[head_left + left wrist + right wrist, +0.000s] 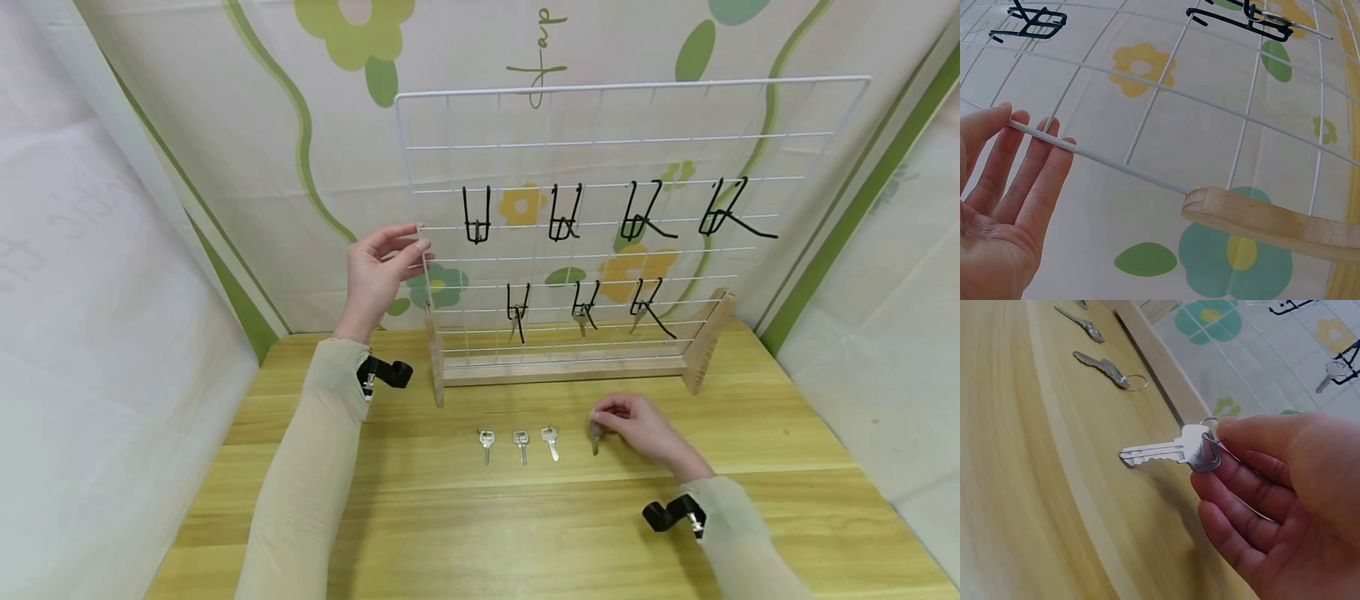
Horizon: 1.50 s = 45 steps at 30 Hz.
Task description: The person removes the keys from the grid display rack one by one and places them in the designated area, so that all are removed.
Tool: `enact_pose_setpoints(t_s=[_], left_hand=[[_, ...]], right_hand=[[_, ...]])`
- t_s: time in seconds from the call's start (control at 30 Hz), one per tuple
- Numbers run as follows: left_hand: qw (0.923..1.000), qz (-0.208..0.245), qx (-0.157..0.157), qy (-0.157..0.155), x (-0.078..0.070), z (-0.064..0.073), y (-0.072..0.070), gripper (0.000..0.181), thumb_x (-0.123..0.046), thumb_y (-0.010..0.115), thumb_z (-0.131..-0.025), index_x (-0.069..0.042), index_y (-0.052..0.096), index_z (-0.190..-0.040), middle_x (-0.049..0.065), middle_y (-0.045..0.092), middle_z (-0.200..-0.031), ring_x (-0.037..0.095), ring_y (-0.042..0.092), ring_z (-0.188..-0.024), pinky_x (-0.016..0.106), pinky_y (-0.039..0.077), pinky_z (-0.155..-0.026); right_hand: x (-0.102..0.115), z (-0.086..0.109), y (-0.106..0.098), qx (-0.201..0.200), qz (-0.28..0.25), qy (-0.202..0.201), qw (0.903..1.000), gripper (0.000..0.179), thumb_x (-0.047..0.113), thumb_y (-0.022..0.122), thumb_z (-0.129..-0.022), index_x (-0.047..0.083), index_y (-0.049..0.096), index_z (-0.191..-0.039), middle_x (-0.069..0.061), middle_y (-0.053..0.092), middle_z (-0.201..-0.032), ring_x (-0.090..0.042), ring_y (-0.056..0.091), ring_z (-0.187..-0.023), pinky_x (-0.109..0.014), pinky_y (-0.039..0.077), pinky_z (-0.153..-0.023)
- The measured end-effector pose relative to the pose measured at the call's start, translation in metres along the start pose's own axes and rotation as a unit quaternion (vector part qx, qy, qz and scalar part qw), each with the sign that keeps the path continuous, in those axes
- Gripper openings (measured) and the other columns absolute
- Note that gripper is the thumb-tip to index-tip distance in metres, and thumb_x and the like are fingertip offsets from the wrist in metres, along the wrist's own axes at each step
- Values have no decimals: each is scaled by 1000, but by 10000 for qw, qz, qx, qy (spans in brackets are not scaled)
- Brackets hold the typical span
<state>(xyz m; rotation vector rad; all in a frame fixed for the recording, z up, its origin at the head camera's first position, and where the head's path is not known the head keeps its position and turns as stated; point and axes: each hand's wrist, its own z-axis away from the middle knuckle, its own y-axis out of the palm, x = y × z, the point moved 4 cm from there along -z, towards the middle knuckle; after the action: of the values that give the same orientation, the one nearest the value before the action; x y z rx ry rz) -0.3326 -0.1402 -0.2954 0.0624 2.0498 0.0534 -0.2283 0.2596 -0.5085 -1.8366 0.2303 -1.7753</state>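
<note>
**Held key: right hand nearer, wire rack beyond**

Governing relation: the key (1169,450) projects from the left side of the right hand (637,423), the nearer one, which pinches its head between thumb and fingers. It appears clear of the table (480,533). Its long axis points blade toward the person, away from the upright wire rack (633,86). Three loose keys (521,446) lie to its left. I see the left hand (378,271) lightly pinching the rack's left edge.
</note>
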Motion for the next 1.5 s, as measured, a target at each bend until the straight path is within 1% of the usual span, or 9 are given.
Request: enact_pose_setpoints(t_s=[0.13,0.33,0.53,0.63,0.7,0.87,1.07,1.3,1.5], left_hand=[[10000,-41,11,-2,-1,0,0,28,-9,78,-92,-1,72,-119,13,75,-101,23,75,-85,35,63,-77],[10000,-91,-13,2,-1,0,0,30,-10,78,-93,1,71,-120,13,75,-101,24,75,-86,34,63,-77],[9999,-112,-19,-17,1,0,-1,23,-10,78,-93,-7,75,-116,13,75,-101,24,75,-87,34,63,-77],[9999,-123,-19,3,0,0,0,22,-10,78,-93,-8,75,-115,13,74,-102,25,75,-87,34,63,-77],[9999,-135,-19,9,0,0,0,23,-10,78,-93,-7,75,-115,13,75,-101,25,75,-87,34,63,-77],[9999,-124,7,10,-1,0,0,29,-10,78,-93,0,71,-120,13,74,-102,26,75,-88,34,63,-78],[9999,-128,-2,-3,-1,1,0,26,-10,78,-93,-3,73,-117,13,75,-101,25,75,-87,34,63,-77],[9999,-153,23,31,0,0,0,34,-9,77,-93,7,68,-122,13,75,-101,24,75,-87,33,63,-77],[9999,-151,8,13,0,0,-1,32,-10,77,-93,3,70,-121,13,75,-101,24,75,-86,33,63,-77]], right_hand=[[1,-4,7,31,53,-44,10000,16,19,67,-101,3,72,-105,-4,71,-96,-22,66,-90,-29,58,-79],[0,-8,13,22,314,-76,9995,15,21,68,-101,7,73,-104,-2,70,-96,-20,65,-89,-30,56,-78],[1,-10,18,-99,417,-79,9991,11,20,70,-100,10,74,-102,1,70,-95,-19,64,-88,-30,55,-78],[2,-11,21,-174,392,-110,9990,10,19,71,-99,10,74,-101,1,70,-94,-19,64,-87,-30,55,-77],[2,-12,22,-234,393,-111,9989,10,19,72,-98,10,75,-100,1,71,-93,-19,64,-87,-30,56,-76],[1,-12,25,-384,456,-48,9982,12,21,74,-97,10,76,-100,2,71,-93,-17,64,-86,-31,55,-76],[1,-12,27,-448,461,-6,9979,12,22,75,-96,10,77,-100,3,72,-93,-17,64,-87,-32,55,-77],[-1,-12,29,-493,547,57,9973,12,24,77,-95,12,78,-99,4,72,-93,-15,65,-87,-34,55,-79],[-1,-12,30,-477,559,-20,9973,11,24,77,-95,13,79,-98,5,73,-92,-16,65,-86,-35,55,-79]])
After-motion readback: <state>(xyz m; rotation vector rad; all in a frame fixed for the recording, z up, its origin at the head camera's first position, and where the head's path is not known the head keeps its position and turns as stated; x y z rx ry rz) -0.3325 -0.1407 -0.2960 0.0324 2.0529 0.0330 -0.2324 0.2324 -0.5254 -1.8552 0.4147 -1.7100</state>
